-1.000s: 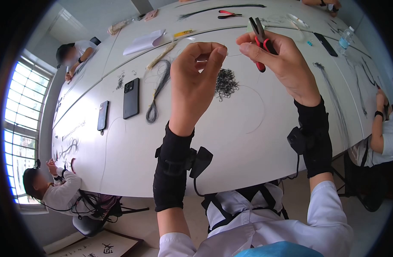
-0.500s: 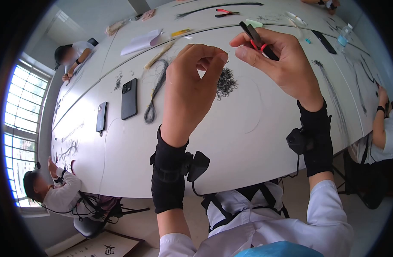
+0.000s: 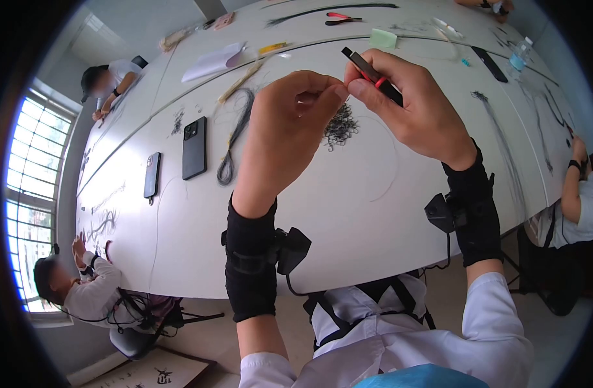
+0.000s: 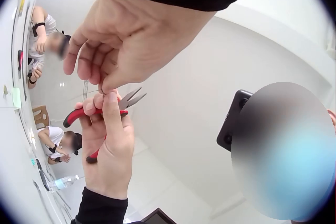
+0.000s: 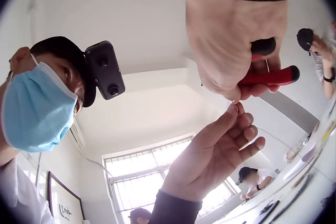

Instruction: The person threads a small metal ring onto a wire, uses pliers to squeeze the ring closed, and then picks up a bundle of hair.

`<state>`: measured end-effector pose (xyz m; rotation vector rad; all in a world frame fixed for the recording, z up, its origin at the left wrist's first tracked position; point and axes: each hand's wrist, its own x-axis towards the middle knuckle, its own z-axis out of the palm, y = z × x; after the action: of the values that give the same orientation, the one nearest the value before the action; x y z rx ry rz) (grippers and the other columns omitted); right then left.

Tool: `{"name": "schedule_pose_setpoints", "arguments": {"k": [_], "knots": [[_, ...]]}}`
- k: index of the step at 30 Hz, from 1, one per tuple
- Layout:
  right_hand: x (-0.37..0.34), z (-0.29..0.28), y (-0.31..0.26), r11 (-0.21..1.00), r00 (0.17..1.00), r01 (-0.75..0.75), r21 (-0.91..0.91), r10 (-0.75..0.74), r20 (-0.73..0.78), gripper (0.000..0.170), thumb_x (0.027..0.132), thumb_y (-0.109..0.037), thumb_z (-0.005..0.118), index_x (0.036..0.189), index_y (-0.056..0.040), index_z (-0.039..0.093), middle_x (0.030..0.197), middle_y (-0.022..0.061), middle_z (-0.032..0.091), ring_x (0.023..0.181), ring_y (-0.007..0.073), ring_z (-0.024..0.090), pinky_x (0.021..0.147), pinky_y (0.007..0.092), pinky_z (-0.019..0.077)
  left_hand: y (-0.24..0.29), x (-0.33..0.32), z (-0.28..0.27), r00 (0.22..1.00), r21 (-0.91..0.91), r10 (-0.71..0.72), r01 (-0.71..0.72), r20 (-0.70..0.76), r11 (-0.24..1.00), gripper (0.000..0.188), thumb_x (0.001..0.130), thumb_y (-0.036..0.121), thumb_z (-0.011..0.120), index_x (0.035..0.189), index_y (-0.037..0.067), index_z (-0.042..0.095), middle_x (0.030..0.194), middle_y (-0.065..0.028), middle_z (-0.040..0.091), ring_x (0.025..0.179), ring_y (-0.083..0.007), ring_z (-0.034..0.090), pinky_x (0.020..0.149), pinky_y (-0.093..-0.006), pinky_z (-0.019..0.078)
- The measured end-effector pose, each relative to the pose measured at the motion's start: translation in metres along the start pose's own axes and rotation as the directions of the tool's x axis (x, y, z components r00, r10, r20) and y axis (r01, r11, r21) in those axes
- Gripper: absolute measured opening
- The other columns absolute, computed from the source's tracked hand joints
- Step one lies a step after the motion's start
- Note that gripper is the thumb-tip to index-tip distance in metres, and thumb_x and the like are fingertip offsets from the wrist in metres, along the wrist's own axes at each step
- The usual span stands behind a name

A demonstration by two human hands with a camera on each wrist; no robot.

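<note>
Both hands meet above the table, fingertips touching. The left hand (image 3: 287, 132) pinches a tiny piece of wire (image 4: 104, 92) between thumb and index finger; its shape is mostly hidden. In the right hand (image 3: 416, 107), red-and-black pliers (image 3: 374, 72) lie across the palm, jaws pointing up and left in the head view and slightly parted in the left wrist view. The right thumb and index fingertip pinch at the same wire. Beneath the hands a heap of small dark wire loops (image 3: 341, 126) rests on the table.
A black phone (image 3: 195, 149), a smaller phone (image 3: 152, 176) and a bundle of dark wire (image 3: 227, 161) lie left of the hands. Beyond are paper (image 3: 214, 63), a green note (image 3: 383, 39) and other pliers (image 3: 342, 19). A bottle (image 3: 519, 57) stands right; other people sit around.
The right hand has moved left until its fingertips meet the left hand's. The pliers have swung lower and leftward in its grip. The left hand has shifted slightly down and left.
</note>
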<state>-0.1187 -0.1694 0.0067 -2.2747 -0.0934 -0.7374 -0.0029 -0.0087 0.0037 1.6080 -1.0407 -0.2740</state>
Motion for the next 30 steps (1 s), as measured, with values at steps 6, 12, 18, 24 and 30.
{"name": "schedule_pose_setpoints", "arguments": {"k": [6, 12, 18, 24, 30], "knots": [[0.000, 0.006, 0.005, 0.996, 0.993, 0.089, -0.024, -0.091, -0.081, 0.019, 0.103, -0.021, 0.057, 0.102, -0.0021, 0.057, 0.073, 0.0027, 0.050, 0.065, 0.0117, 0.043, 0.062, 0.0279, 0.0390, -0.003, 0.002, 0.001, 0.999, -0.143, -0.032, 0.038, 0.042, 0.989, 0.028, 0.096, 0.021, 0.068, 0.103, -0.006, 0.069, 0.081, -0.0055, 0.068, 0.076, -0.0083, 0.061, 0.068, -0.0222, 0.0464], [0.000, 0.003, -0.001, 0.998, 0.996, 0.068, -0.013, -0.069, -0.064, 0.021, 0.101, -0.019, 0.061, 0.102, 0.0015, 0.058, 0.073, 0.0141, 0.061, 0.060, 0.0236, 0.056, 0.059, 0.0342, 0.0460, -0.004, 0.005, -0.001, 0.991, -0.210, -0.080, 0.102, 0.110, 0.972, 0.032, 0.098, 0.025, 0.068, 0.104, -0.007, 0.068, 0.084, -0.0061, 0.068, 0.079, -0.0104, 0.062, 0.075, -0.0243, 0.0480], [0.002, 0.002, 0.004, 0.997, 0.995, 0.070, 0.041, -0.066, -0.078, 0.018, 0.099, -0.019, 0.064, 0.105, -0.0019, 0.063, 0.077, 0.0044, 0.057, 0.071, 0.0118, 0.053, 0.068, 0.0277, 0.0461, -0.001, 0.004, -0.003, 0.980, -0.362, -0.090, 0.149, 0.177, 0.920, 0.038, 0.098, 0.028, 0.068, 0.103, -0.009, 0.067, 0.090, -0.0075, 0.066, 0.082, -0.0133, 0.064, 0.081, -0.0269, 0.0494], [0.002, 0.005, 0.006, 0.991, 0.983, 0.133, -0.012, -0.133, -0.127, 0.019, 0.098, -0.019, 0.065, 0.102, 0.0000, 0.061, 0.078, 0.0114, 0.063, 0.067, 0.0200, 0.060, 0.065, 0.0319, 0.0494, -0.004, 0.005, -0.003, 0.979, -0.414, -0.073, 0.148, 0.191, 0.898, 0.030, 0.101, 0.024, 0.064, 0.102, -0.006, 0.067, 0.087, -0.0081, 0.066, 0.079, -0.0159, 0.067, 0.083, -0.0335, 0.0569], [0.002, 0.006, 0.008, 0.991, 0.983, 0.133, 0.010, -0.131, -0.127, 0.020, 0.100, -0.019, 0.062, 0.102, 0.0003, 0.060, 0.077, 0.0112, 0.066, 0.063, 0.0188, 0.061, 0.061, 0.0301, 0.0498, -0.007, 0.006, -0.001, 0.980, -0.441, -0.057, 0.137, 0.189, 0.887, 0.028, 0.100, 0.021, 0.064, 0.104, -0.006, 0.067, 0.091, -0.0098, 0.068, 0.084, -0.0171, 0.068, 0.086, -0.0357, 0.0588]]}}
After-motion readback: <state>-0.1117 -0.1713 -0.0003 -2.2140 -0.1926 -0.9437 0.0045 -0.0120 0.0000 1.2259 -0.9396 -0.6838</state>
